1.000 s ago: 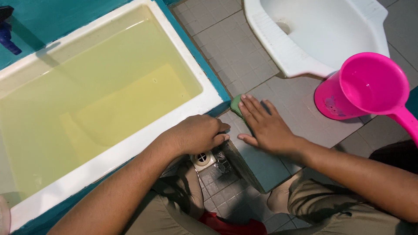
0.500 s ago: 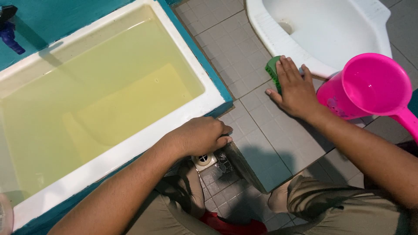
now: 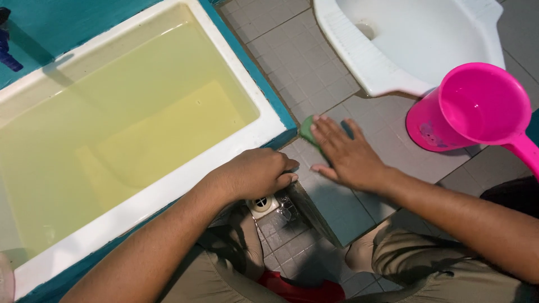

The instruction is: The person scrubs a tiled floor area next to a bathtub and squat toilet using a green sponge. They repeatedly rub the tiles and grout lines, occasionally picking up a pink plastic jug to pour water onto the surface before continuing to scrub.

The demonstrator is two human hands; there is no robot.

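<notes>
Green scrub pad [image 3: 307, 129] back near tub corner

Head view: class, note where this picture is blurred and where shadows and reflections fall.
Head view: the right hand pressing the green scrub brush is motion-blurred; the left hand on the white rim of the water-filled basin stays sharp; dark shadow lies under the arms on the grey tiled floor; the glossy pink plastic dipper shows soft highlights.

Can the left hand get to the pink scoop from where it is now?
Probably not directly. The left hand grips the tub rim, and the right hand, pressing the green brush, lies between it and the pink scoop; it would have to cross over.
</notes>
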